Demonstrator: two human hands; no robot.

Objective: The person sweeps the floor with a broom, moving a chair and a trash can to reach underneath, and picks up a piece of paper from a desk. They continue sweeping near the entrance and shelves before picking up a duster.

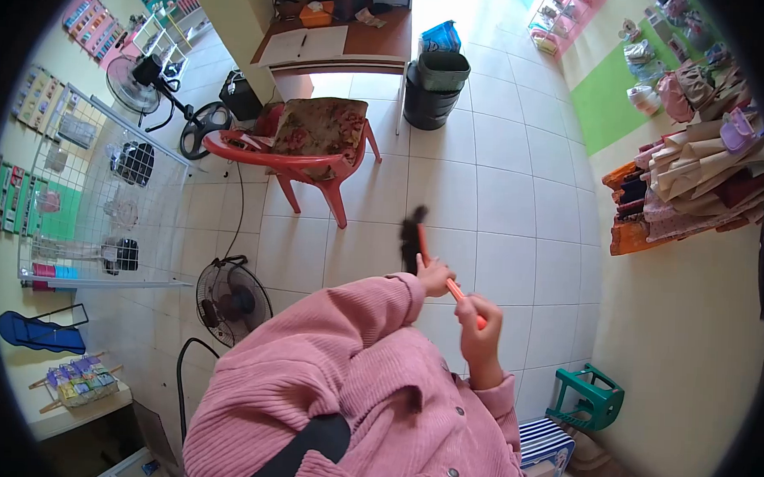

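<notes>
In the head view, a broom with an orange handle [453, 287] and dark bristles [410, 242] slants down to the floor in front of me. My left hand [434, 276] is closed around the lower part of the handle, with some fingers stretched along it. Near the handle's top end, my right hand [482, 334] grips it in a fist. The bristles are slightly blurred over the white tiles [505, 205]. Both of my sleeves are pink corduroy. Any dirt by the bristles is too small to make out.
Ahead stands a red plastic chair [329, 174] with a flowered cloth, beside a desk [376, 43] and black bin [431, 93]. A fan [232, 301] and wire rack [106, 187] are left. Clothes [687, 173] hang right, above a green stool [591, 397].
</notes>
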